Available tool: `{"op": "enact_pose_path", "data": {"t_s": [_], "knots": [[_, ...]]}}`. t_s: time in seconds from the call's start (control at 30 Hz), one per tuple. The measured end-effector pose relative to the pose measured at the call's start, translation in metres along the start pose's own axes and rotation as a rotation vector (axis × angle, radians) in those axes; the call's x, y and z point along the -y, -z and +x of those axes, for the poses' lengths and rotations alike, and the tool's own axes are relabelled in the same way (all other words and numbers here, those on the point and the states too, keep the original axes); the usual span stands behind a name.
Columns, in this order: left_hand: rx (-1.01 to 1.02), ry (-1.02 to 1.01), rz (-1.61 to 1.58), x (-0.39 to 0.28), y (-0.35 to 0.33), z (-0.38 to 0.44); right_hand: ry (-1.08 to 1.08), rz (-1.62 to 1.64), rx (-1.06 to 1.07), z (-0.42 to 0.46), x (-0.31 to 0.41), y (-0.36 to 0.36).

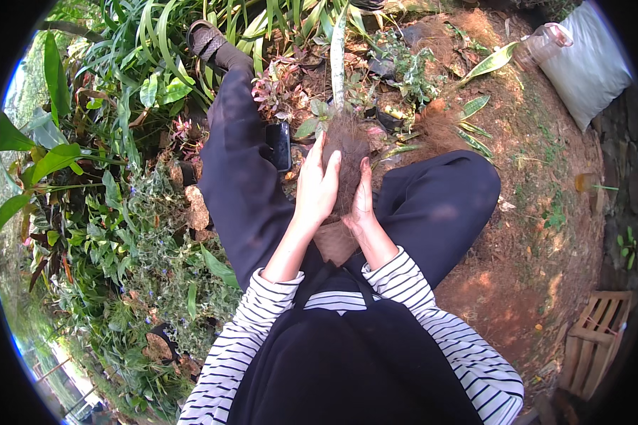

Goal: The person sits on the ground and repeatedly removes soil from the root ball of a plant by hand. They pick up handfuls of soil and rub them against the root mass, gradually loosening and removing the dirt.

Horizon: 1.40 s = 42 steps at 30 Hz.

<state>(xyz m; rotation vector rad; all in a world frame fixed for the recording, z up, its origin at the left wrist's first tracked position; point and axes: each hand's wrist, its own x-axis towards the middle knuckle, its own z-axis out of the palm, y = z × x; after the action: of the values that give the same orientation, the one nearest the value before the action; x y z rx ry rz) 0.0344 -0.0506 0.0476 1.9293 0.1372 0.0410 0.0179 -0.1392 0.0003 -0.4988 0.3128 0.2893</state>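
Between my two palms is a brown, fibre-covered root ball (346,146), its coconut-like fibres loose and hairy at the edges. My left hand (319,183) presses along its left side, fingers stretched out and pointing away from me. My right hand (362,196) cups the opposite side, with soil smudges on the fingers. A single long, pale, mottled leaf (338,64), like a snake plant's, rises from the far end of the ball. Beneath my wrists a tan piece of cloth or material (336,243) shows in my lap; what it belongs to is unclear.
A dark phone (278,147) lies beside my left leg. Loose brown fibre (437,127) and variegated leaves (473,133) lie past my right knee. A clear plastic container (543,45) rests against a white sack (587,66). Dense plants (154,249) crowd the left; a wooden crate (595,345) stands lower right.
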Motion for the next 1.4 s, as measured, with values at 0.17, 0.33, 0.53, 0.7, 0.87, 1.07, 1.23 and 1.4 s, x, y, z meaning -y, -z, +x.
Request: {"op": "enact_pose_path", "data": {"t_s": [0.17, 0.33, 0.53, 0.7, 0.87, 1.07, 1.23, 1.4], "knots": [[-0.086, -0.108, 0.019, -0.028, 0.016, 0.0, 0.255, -0.348, -0.134, -0.001, 0.006, -0.003], [0.099, -0.088, -0.244, -0.021, 0.019, -0.021, 0.614, -0.914, -0.139, -0.018, 0.015, -0.013], [0.218, 0.299, -1.167, 0.023, 0.029, -0.006, 0.639, -1.285, 0.039, -0.06, 0.031, -0.065], [0.136, 0.344, -1.216, 0.028, 0.036, -0.015, 0.374, -1.067, 0.358, -0.092, 0.081, -0.071], [0.348, 0.452, -1.998, 0.029, 0.062, -0.02, 0.588, -0.759, 0.171, -0.124, 0.168, -0.041], [0.474, 0.286, -1.75, -0.006, 0.075, -0.015, 0.664, -1.65, -0.869, -0.154, 0.231, 0.106], [0.661, 0.254, -1.766, -0.018, 0.072, -0.018, 0.158, -1.739, -1.211, -0.183, 0.187, 0.289], [0.631, 0.287, -1.833, -0.026, 0.065, -0.027, 0.018, -1.728, -1.223, -0.173, 0.139, 0.387]]}}
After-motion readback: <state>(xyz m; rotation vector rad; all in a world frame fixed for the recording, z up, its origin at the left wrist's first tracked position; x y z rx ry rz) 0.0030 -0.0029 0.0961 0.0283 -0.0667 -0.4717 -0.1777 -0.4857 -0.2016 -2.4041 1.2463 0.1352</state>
